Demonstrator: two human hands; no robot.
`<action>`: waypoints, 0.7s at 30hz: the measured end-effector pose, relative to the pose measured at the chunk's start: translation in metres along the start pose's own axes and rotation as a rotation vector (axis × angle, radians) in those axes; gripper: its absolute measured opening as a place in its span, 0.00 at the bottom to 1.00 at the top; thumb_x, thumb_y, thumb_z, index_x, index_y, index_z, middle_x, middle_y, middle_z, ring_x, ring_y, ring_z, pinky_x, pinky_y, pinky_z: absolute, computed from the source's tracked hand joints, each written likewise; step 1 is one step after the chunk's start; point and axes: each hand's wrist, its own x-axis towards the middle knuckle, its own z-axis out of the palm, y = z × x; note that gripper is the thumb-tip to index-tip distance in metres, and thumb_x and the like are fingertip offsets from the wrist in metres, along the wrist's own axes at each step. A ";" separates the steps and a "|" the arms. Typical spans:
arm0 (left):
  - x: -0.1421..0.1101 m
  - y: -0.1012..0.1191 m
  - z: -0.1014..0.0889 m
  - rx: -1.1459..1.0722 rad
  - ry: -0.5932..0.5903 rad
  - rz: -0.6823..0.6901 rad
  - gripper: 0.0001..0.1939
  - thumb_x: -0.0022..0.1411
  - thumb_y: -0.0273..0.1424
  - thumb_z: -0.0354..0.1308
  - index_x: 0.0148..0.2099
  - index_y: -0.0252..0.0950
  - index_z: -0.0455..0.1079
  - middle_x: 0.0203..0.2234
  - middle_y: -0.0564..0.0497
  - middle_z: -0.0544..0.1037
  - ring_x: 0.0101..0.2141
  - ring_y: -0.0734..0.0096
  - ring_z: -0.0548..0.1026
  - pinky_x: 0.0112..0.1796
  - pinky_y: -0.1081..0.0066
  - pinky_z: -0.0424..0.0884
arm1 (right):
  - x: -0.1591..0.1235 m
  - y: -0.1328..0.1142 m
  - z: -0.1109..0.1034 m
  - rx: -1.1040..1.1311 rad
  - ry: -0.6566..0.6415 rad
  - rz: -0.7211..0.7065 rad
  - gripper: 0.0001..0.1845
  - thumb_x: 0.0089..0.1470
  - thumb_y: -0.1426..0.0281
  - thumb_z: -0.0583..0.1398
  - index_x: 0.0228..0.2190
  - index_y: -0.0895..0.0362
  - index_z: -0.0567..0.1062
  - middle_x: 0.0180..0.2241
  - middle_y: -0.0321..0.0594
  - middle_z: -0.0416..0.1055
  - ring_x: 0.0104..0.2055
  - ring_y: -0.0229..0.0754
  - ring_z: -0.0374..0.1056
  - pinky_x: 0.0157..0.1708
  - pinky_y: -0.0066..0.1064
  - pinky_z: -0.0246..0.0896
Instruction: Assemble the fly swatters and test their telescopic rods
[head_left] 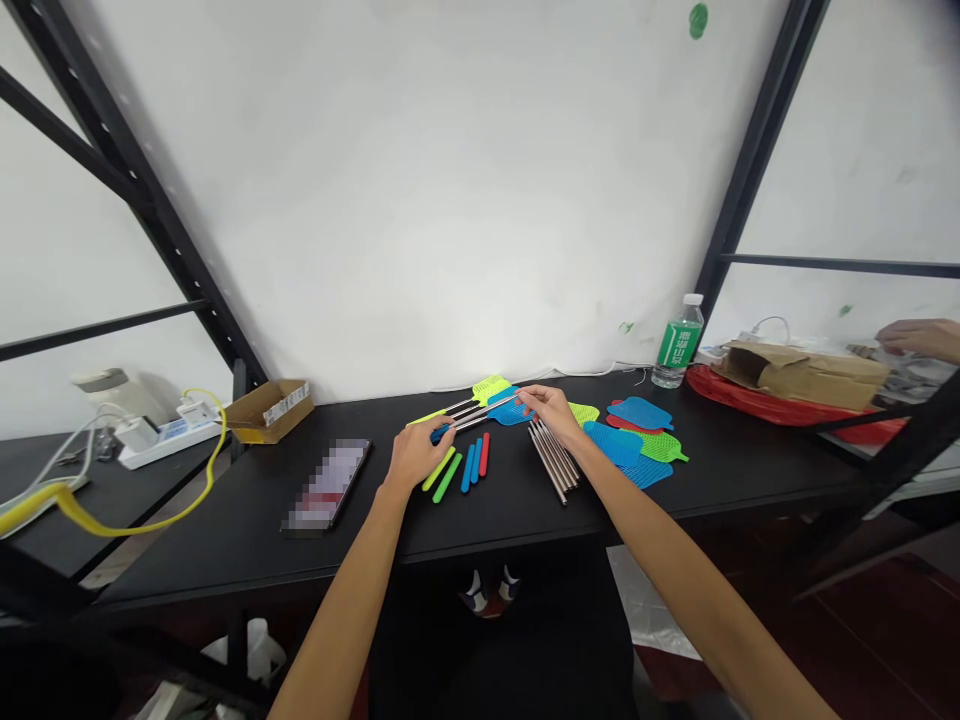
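Observation:
My left hand [418, 455] is closed around a blue handle [441, 433] that has a thin metal rod [491, 406] running out of it to the right. The far end of that rod is pinched in the fingers of my right hand [549, 408]. Behind it lie fly swatters with metal shafts, one with a yellow head [491, 387] and one with a blue head [511, 410]. Loose handles sit by my left hand: a green one [448, 478], a red one [484, 455] and several others. Below my right hand is a row of metal rods [553, 462].
Loose swatter heads, such as a blue one [616, 442] and a green one [661, 447], are piled at right. A bottle [679, 345] stands behind them. At left are a phone [330, 485], a small cardboard box [271, 410] and a yellow cable [196, 500]. Another person's hand [919, 337] shows far right.

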 end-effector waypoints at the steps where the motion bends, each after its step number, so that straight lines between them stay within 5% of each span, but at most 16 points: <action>1: 0.000 0.000 0.000 -0.001 0.000 -0.003 0.17 0.64 0.43 0.51 0.49 0.46 0.76 0.39 0.53 0.82 0.37 0.63 0.78 0.37 0.70 0.69 | 0.000 0.000 0.000 -0.004 -0.002 0.000 0.21 0.46 0.53 0.65 0.34 0.57 0.79 0.31 0.43 0.77 0.26 0.37 0.66 0.20 0.26 0.56; 21: -0.001 0.004 -0.001 -0.011 -0.016 0.048 0.16 0.63 0.40 0.51 0.48 0.47 0.75 0.35 0.54 0.81 0.31 0.67 0.77 0.34 0.72 0.67 | -0.007 -0.006 0.005 -0.182 -0.109 -0.080 0.23 0.50 0.48 0.62 0.25 0.56 0.76 0.25 0.41 0.73 0.27 0.41 0.67 0.24 0.30 0.59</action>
